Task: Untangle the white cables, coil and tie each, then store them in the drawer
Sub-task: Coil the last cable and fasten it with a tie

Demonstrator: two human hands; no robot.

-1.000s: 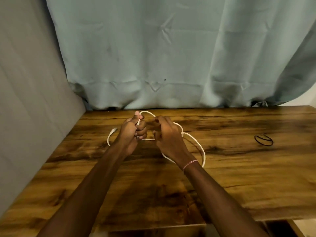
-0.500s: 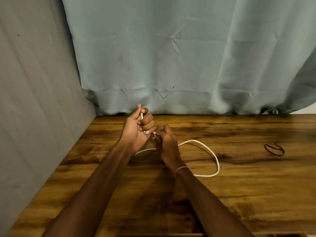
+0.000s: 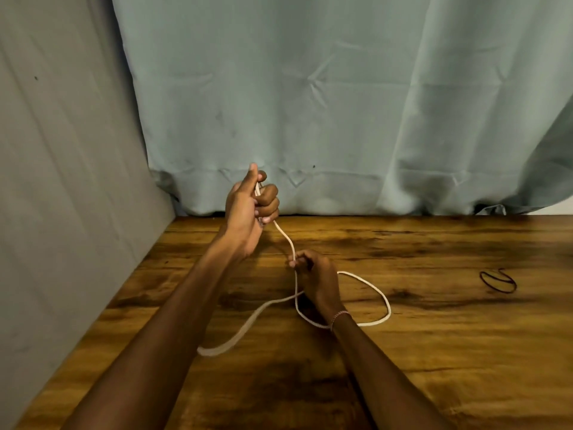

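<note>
My left hand (image 3: 251, 209) is raised over the far edge of the wooden table (image 3: 434, 352), fingers curled tight round the white cable (image 3: 370, 324) with the thumb straight up. My right hand (image 3: 313, 274) hangs lower, just above the table's middle, pinching the same cable between thumb and fingertips. Below it the cable crosses itself and lies in loose loops on the table; a black band (image 3: 497, 280) lies toward the table's right side.

A makeshift home corner: a rustic wooden desk (image 3: 434, 352) against a hung pale-green curtain (image 3: 310, 103), grey fabric (image 3: 62, 181) alongside.
</note>
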